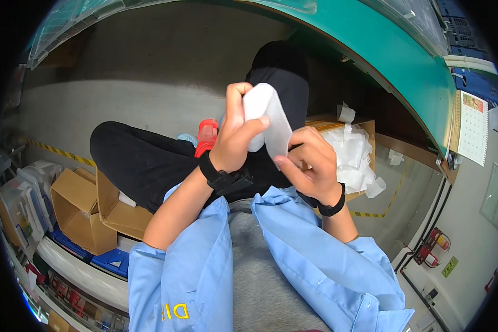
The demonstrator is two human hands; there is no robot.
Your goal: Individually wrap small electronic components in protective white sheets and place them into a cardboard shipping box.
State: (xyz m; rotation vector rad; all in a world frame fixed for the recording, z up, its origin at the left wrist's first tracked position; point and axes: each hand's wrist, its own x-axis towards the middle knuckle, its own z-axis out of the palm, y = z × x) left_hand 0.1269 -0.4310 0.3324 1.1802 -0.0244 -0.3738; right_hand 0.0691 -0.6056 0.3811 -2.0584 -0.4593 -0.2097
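A white strip [279, 124], thin like paper or soft sheet, is bent over at its top between my two hands, above my lap. My left hand [235, 130] is closed on its rounded left part, the thumb pressed against the surface. Lower down, my right hand [315, 163] pinches the strip's other end between thumb and fingers. Just behind my left wrist lies a red object [207, 135], partly hidden, whose kind I cannot make out. To the right of my right hand stands a cardboard box [369, 133] heaped with white scraps [351, 155].
A green-edged bench [382, 61] curves across the far right, with a calendar [472, 127] beside it. Open cardboard boxes [74, 205] stand at left, near clear plastic bins [30, 193]. A loose white scrap [395, 157] lies on the floor by yellow-black tape [368, 214].
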